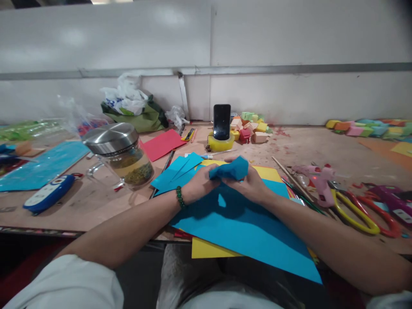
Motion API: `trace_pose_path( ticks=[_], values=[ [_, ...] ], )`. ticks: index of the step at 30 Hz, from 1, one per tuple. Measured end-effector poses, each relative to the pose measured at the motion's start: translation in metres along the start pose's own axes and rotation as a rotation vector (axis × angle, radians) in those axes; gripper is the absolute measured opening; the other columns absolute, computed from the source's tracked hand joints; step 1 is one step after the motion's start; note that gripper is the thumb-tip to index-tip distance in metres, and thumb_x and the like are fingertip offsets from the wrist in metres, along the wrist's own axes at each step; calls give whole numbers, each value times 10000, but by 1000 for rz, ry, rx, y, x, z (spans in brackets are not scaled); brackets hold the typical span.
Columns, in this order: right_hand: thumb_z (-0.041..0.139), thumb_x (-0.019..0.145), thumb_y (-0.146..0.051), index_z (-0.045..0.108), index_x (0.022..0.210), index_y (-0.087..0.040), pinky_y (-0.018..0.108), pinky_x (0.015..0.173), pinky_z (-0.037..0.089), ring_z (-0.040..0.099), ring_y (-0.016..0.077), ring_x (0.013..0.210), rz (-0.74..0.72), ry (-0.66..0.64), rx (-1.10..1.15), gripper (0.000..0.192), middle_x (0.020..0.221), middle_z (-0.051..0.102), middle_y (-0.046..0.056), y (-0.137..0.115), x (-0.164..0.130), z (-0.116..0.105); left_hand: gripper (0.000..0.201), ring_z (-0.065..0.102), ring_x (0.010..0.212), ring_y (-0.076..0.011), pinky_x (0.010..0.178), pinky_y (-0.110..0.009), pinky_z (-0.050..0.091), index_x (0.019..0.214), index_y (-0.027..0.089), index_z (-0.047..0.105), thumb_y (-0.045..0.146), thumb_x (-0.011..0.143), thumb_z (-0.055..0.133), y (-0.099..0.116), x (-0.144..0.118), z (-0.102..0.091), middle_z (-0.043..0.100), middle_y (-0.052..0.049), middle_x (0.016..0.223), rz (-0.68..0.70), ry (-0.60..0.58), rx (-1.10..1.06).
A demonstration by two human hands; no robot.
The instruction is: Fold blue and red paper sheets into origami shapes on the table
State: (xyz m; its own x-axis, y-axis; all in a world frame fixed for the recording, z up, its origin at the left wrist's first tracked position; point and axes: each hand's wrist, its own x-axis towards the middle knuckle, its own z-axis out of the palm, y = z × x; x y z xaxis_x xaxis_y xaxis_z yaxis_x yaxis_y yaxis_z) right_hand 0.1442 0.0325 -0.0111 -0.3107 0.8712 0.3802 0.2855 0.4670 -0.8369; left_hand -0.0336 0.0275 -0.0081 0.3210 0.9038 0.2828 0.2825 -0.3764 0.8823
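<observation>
We see a wooden worktable point(322, 146) that fills the view, with a white wall behind it at 12 o'clock. On the table, directly before us, lies a big blue paper sheet point(244, 227), and it reaches over the near edge of the table toward 5 o'clock. Under it there is a yellow sheet point(206, 249). At 9 o'clock from the hands lies another blue sheet point(41, 165), flat, well apart from us.

At 10 o'clock from the hands stands a glass jar with a steel lid point(120, 154), with some dark material inside. Behind it, near the wall, sits a green bag point(144, 118). A red paper point(162, 143) lies between the jar and the phone.

The black phone point(222, 121) stands upright at 12 o'clock in a yellow tape roll point(220, 142). Just beside it, to 1 o'clock, is a heap of coloured paper boxes point(251, 126).

At 3 o'clock lie a pink glue gun point(318, 180) and yellow-handled scissors point(354, 210), near each other.

Our left hand point(201, 184) and right hand point(249, 184) meet over the big sheet. Both have the fingers curled closed around a small folded blue paper piece point(231, 168), which they hold together just above the sheet. A green bead bracelet point(179, 197) is on the left wrist.
</observation>
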Motion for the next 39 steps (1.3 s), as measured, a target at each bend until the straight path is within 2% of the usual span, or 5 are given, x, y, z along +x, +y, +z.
trace_pose_path(
  ticks=[8, 14, 18, 25, 39],
  values=[
    [650, 779, -409, 682, 817, -226, 431, 835, 501, 632, 272, 890, 44, -105, 24, 189, 821, 691, 32, 3, -2, 3, 269, 608, 770, -169, 673, -280, 499, 946, 185, 533, 110, 691, 574, -5, -2, -2, 635, -26, 835, -50, 79, -245],
    [751, 675, -530, 568, 1273, -262, 448, 983, 453, 591, 292, 1112, -44, -187, 210, 680, 1225, 637, 86, -5, 2, -24, 396, 599, 786, -208, 704, -328, 482, 1068, 165, 565, 117, 675, 578, -11, 1, -15, 635, -49, 878, 25, 140, 166],
    [508, 821, -668, 671, 1032, -260, 427, 944, 475, 626, 261, 1019, -21, -10, 352, 487, 1090, 674, 79, -1, 8, -41, 635, 603, 836, -244, 755, -362, 478, 1306, 191, 484, 144, 684, 600, -9, -5, -16, 635, -68, 958, 78, 142, 405],
    [698, 716, -566, 687, 1032, -249, 393, 839, 509, 643, 266, 975, -53, -303, 57, 449, 1079, 686, 72, -21, -3, -27, 784, 622, 829, -224, 766, -337, 480, 1436, 231, 376, 101, 686, 562, 2, -13, -5, 661, -41, 943, 26, 13, 561],
    [558, 798, -311, 735, 785, -207, 283, 582, 403, 595, 183, 642, 27, -267, -317, 206, 731, 726, 32, -14, -2, -19, 282, 666, 839, -223, 758, -325, 509, 1034, 209, 744, 179, 823, 559, 0, -8, 2, 734, -65, 875, 110, -39, 561]
  ],
)
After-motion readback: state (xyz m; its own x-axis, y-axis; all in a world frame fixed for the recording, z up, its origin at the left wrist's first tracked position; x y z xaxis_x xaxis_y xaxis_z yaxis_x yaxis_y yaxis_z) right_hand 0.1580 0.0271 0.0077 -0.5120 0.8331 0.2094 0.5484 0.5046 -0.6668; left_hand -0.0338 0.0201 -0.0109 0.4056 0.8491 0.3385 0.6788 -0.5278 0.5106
